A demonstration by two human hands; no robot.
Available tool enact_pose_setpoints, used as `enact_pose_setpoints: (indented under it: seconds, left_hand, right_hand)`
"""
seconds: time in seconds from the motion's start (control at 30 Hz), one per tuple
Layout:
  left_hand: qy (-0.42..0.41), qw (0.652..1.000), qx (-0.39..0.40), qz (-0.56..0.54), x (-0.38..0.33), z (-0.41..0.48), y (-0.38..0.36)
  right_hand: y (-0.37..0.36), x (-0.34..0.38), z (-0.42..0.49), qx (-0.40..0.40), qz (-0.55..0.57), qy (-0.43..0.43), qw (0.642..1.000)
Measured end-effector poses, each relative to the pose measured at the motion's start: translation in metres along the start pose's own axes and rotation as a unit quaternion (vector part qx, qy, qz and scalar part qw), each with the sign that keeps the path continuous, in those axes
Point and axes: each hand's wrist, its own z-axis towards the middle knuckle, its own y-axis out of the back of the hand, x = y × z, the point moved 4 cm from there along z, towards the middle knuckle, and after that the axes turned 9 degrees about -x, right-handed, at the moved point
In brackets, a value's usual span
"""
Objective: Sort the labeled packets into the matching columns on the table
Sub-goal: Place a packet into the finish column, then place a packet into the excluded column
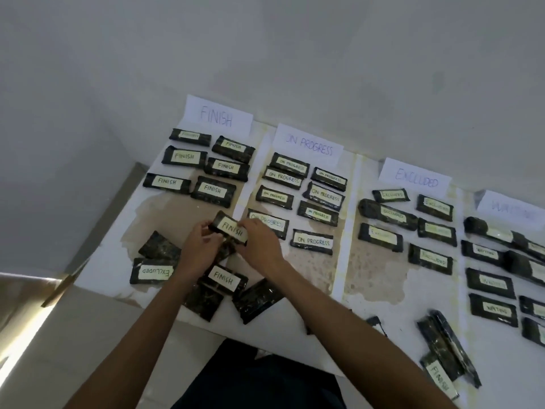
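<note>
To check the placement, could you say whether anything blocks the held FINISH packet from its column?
Nothing visible does. The left hand and right hand hold the FINISH packet just below the FINISH column, beside bare table.

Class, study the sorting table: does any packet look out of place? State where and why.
Yes. A dark plastic-wrapped packet labelled EXCLUDED lies upside down in the column under the white paper FINISH sign, not under the white paper EXCLUDED sign.

The left hand (197,247), right hand (260,245) and forearms (141,332) are bare; dark navy clothing (256,379) covers the legs.
</note>
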Motion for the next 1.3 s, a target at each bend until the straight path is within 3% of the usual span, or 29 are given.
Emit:
enact_pose_setpoints:
  seconds: [0.17,0.33,0.47,0.6,0.73,0.87,1.0,1.13,1.3]
  left_hand:
    - [-0.058,0.987,-0.037,0.142,0.029,0.029,0.031]
    - [-0.16,0.958,0.018,0.238,0.052,0.034,0.021]
    - [-0.177,0.941,0.063,0.281,0.067,0.029,0.001]
    - [-0.215,0.903,0.033,0.37,0.066,0.031,-0.012]
    - [-0.197,0.899,0.026,0.39,0.059,0.037,-0.018]
    - [-0.23,0.922,0.029,0.311,0.045,0.031,-0.016]
    - [-0.39,0.884,-0.031,0.254,0.028,0.004,-0.007]
    - [-0.449,0.864,-0.056,0.222,0.023,-0.01,-0.003]
    - [-0.496,0.844,-0.066,0.194,0.014,-0.019,0.0]
  right_hand:
    - [-0.041,0.015,0.064,0.047,-0.057,0.071,0.995]
    - [-0.078,0.022,0.088,0.082,-0.086,0.12,0.986]
    - [-0.089,0.016,0.088,0.067,-0.108,0.127,0.984]
    - [-0.088,0.013,0.087,0.066,-0.094,0.134,0.984]
    - [-0.07,-0.003,0.073,0.015,-0.024,0.098,0.995]
    - [-0.045,-0.019,0.04,0.079,0.073,-0.015,0.994]
    - [-0.02,-0.025,-0.001,0.165,0.253,-0.168,0.938]
    - [0.0,-0.025,-0.027,0.115,0.356,-0.169,0.912]
    - [0.01,-0.018,-0.041,0.158,0.454,-0.22,0.849]
